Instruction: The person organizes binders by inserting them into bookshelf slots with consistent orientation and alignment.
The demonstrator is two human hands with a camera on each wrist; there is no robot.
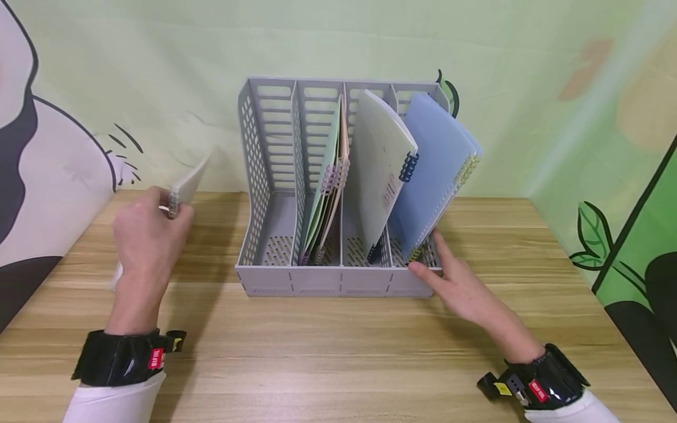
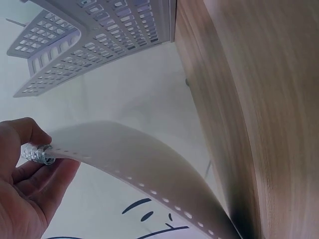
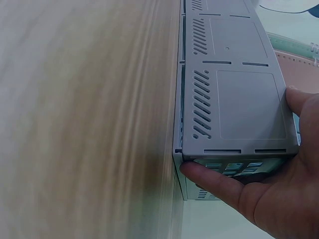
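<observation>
My left hand [image 1: 150,235] pinches a thin white spiral notebook [image 1: 193,181] by its wire binding, to the left of the grey file organizer [image 1: 317,282]. In the left wrist view the notebook's pages [image 2: 124,149] bow toward the table, thumb and fingers at the coil. With my right hand [image 1: 468,291] I grip the organizer's front right corner; the thumb lies over the front rim and a finger along the side. Inside the organizer, a blue notebook [image 1: 431,170] leans in the rightmost slot, a pale notebook [image 1: 378,170] beside it, and green and pink notebooks [image 1: 329,170] farther left.
The organizer stands on a wood-grain table [image 1: 317,364], close to a pale green printed backdrop [image 1: 338,35]. Its leftmost slot [image 1: 277,217] shows bare slatted walls and floor. Black bands with small cameras [image 1: 119,358] circle both wrists.
</observation>
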